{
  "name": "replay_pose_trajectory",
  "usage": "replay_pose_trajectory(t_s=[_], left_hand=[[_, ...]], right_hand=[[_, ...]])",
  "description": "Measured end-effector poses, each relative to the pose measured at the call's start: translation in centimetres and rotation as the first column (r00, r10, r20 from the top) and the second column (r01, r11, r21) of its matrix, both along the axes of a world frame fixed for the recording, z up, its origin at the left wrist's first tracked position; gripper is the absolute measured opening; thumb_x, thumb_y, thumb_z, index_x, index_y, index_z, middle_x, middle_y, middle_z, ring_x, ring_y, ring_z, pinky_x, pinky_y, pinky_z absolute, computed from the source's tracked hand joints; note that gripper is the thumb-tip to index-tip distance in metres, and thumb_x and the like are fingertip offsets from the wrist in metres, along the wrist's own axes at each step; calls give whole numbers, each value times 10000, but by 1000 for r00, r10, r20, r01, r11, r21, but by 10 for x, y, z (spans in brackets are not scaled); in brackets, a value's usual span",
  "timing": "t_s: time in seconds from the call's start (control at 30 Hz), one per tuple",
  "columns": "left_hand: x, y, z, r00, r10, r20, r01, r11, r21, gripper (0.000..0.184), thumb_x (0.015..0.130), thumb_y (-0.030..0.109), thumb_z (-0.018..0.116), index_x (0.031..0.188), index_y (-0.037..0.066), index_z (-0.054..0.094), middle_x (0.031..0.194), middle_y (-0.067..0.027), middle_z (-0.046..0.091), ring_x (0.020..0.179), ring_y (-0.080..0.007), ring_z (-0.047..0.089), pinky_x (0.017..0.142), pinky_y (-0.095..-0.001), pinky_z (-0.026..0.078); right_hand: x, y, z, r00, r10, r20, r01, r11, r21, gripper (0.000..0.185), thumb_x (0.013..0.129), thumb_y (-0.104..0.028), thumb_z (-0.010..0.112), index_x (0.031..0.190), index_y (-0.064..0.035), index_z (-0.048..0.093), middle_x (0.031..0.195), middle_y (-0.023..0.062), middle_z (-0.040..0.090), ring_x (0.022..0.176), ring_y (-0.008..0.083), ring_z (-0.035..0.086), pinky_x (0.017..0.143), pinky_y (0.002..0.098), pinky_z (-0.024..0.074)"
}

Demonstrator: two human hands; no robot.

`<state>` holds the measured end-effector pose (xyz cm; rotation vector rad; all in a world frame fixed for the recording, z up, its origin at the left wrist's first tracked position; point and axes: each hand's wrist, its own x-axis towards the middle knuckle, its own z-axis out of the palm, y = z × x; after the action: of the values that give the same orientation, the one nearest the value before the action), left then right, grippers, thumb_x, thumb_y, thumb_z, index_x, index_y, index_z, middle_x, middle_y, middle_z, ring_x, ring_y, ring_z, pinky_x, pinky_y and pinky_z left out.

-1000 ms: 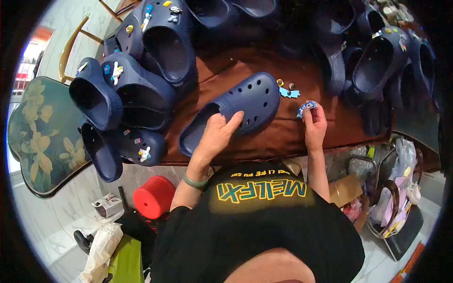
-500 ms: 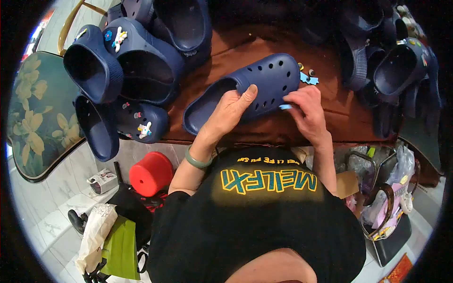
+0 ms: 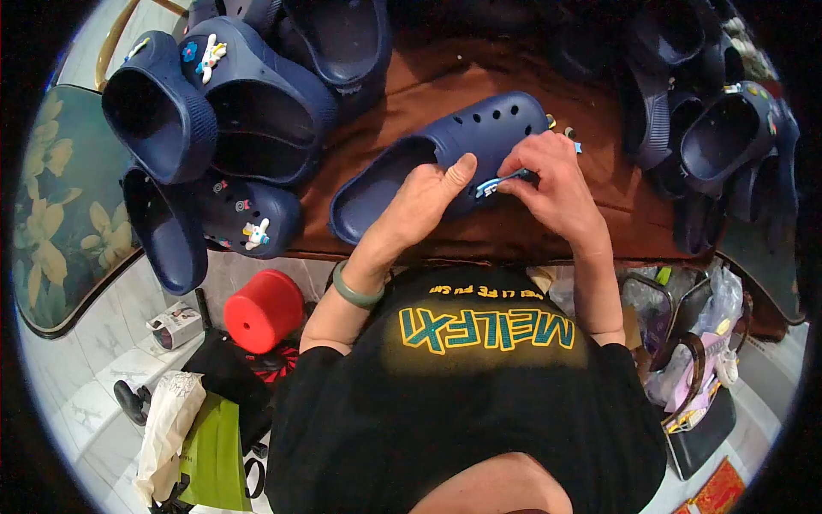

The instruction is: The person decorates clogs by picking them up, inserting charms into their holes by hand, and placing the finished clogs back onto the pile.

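A navy blue clog [image 3: 479,137] with round holes in its upper lies sole down on the brown cloth, toe to the right. My left hand [image 3: 424,201] grips its near side, with the thumb on top by the strap area. Between the thumb and fingers of my right hand [image 3: 555,184] is a blue and white shoe charm [image 3: 495,185], held over the holes near the clog's near edge. Just past the toe lie a few small charms [image 3: 569,134], partly hidden behind my right hand.
Navy clogs [image 3: 265,128], some with rabbit-like charms, are piled at the left; more clogs [image 3: 723,128] stand at the right. The brown cloth [image 3: 419,94] covers the table. Below are a red stool [image 3: 264,310], a green bag [image 3: 212,450] and a basket with plastic bags [image 3: 698,390].
My right hand has moved left over the clog's upper, and the charm it holds now shows more fully above the holes. The left hand keeps its grip on the clog.
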<state>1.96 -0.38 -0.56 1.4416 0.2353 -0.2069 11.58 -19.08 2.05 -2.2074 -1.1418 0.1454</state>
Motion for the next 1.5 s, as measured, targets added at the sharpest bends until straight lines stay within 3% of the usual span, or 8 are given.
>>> replay_pose_trajectory(t_s=[0.23, 0.43, 0.63, 0.83, 1.03, 1.2, 1.33, 1.5], left_hand=[[1, 2, -12, 1000, 14, 5, -14, 998, 67, 599, 981, 526, 460, 903, -35, 655, 739, -42, 594, 738, -100, 471, 666, -299, 426], [1, 5, -22, 999, -35, -24, 39, 979, 199, 583, 977, 508, 474, 904, -46, 641, 703, -103, 595, 699, -126, 498, 644, -336, 439], [2, -7, -21, 976, 45, 214, -79, 986, 150, 360, 915, 292, 629, 1062, -37, 628, 913, -152, 681, 872, -197, 633, 816, -352, 490], [6, -7, -3, 978, 13, 206, -29, 997, 71, 384, 844, 118, 676, 1182, -37, 581, 1124, -133, 658, 1034, -200, 608, 940, -331, 455], [2, -6, 1, 998, 9, 68, -11, 1000, 28, 449, 835, 98, 692, 1234, -44, 543, 1183, -120, 636, 1077, -190, 588, 974, -322, 434], [4, -4, -3, 995, -18, 99, 16, 1000, 24, 488, 825, 86, 720, 1253, -40, 523, 1190, -106, 620, 1087, -180, 579, 986, -318, 432], [3, -5, -3, 997, 6, 72, -3, 999, -35, 505, 821, 74, 732, 1263, -34, 514, 1204, -94, 606, 1109, -178, 564, 1002, -317, 422], [2, -2, -11, 989, -18, 145, 19, 1000, -6, 485, 830, 100, 712, 1255, -32, 519, 1204, -98, 604, 1096, -171, 561, 994, -316, 421]], right_hand=[[1, 5, -5, 973, -144, -178, 150, 988, 21, 201, 657, -160, 800, 769, -117, 639, 765, 24, 551, 855, 232, 518, 835, 372, 343], [12, 8, 1, 996, -67, -64, 57, 988, -142, 218, 646, -189, 802, 699, -107, 607, 748, 33, 590, 807, 246, 540, 793, 365, 343], [23, 20, 6, 997, -2, -71, -14, 975, -220, 208, 639, -193, 800, 670, -102, 615, 664, 30, 606, 735, 242, 560, 785, 367, 341], [0, -5, -7, 994, -83, -68, 85, 996, 33, 153, 698, -173, 788, 716, -117, 647, 673, 17, 599, 735, 178, 564, 776, 350, 340], [28, -72, -60, 829, -557, 52, 543, 823, 169, 102, 765, -133, 753, 827, -89, 685, 808, 25, 642, 736, 196, 590, 681, 337, 425], [39, -66, -62, 879, -429, 210, 416, 903, 102, 176, 796, -189, 732, 954, -114, 709, 968, 46, 643, 947, 243, 564, 804, 384, 398], [41, -59, -62, 882, -398, 254, 430, 899, -86, 213, 781, -171, 735, 982, -116, 692, 1042, 60, 632, 928, 263, 566, 800, 393, 397], [32, -55, -48, 871, -393, 294, 417, 909, -22, 186, 739, -135, 761, 910, -123, 691, 932, 29, 651, 910, 239, 564, 835, 387, 377]])
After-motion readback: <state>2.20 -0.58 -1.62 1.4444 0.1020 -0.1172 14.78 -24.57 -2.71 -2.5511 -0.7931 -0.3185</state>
